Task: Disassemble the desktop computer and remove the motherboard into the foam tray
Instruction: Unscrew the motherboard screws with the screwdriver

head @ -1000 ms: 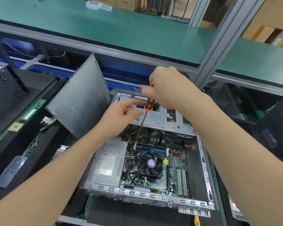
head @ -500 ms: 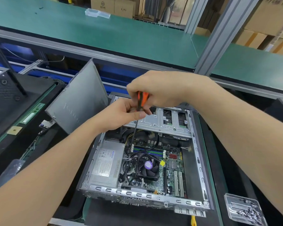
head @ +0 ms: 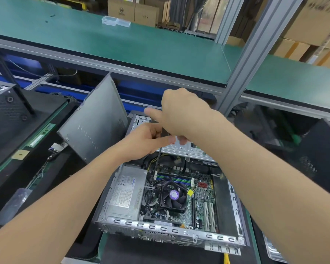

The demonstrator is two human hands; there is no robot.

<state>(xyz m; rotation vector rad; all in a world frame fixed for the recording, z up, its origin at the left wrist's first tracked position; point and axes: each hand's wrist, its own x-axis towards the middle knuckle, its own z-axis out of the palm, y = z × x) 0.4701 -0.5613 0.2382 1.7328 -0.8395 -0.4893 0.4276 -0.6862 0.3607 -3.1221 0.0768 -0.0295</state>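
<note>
The left hand (head: 147, 141) curls thumb and fingers round the thin shaft of a screwdriver (head: 158, 161) above the open computer case (head: 160, 228), while the blurred right hand (head: 181, 115) arches over the tool's top, its grip impossible to tell, and the motherboard (head: 199, 205) lies inside that case.

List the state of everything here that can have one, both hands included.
computer case: open, lying flat
side panel: off, propped tilted left of the computer case
motherboard: still mounted inside the computer case
fan: in place on the motherboard
screwdriver: shaft pointing down into the computer case, handle hidden
left hand: pinches the screwdriver
right hand: blurred above the screwdriver, grip unclear
</note>
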